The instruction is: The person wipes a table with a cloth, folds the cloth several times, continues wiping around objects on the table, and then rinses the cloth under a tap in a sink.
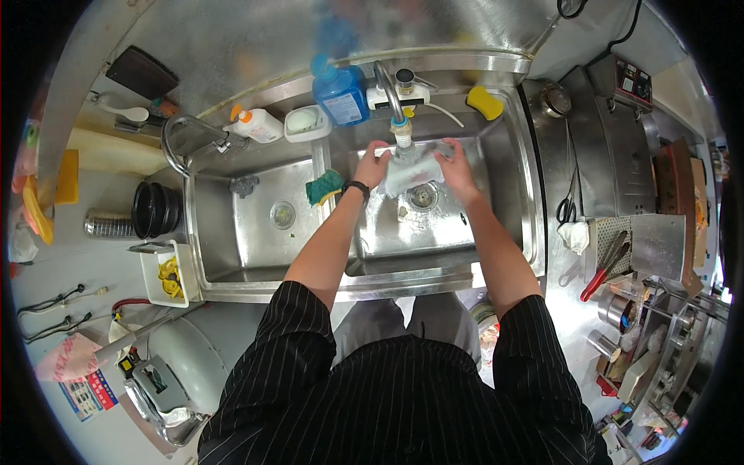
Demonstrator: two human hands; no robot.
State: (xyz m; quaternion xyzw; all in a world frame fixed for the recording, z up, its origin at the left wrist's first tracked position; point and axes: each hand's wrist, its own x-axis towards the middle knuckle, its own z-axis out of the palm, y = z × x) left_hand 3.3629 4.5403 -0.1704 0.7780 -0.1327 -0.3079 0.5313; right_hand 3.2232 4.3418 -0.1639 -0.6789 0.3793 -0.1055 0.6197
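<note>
Head view: a crumpled white cloth (pixel 411 172) is held under the curved steel tap (pixel 391 97), over the right steel sink basin (pixel 496 232), gripped by closed fingers of the left hand (pixel 372 164) and right hand (pixel 456 167); a green sponge (pixel 324 186) lies beside.

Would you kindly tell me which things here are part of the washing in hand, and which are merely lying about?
In use:
- white cloth, held by left hand and right hand
- faucet above it
- right sink basin

Lying about:
- blue soap bottle
- yellow sponge
- green scrub pad
- scissors
- red-handled tongs
</note>
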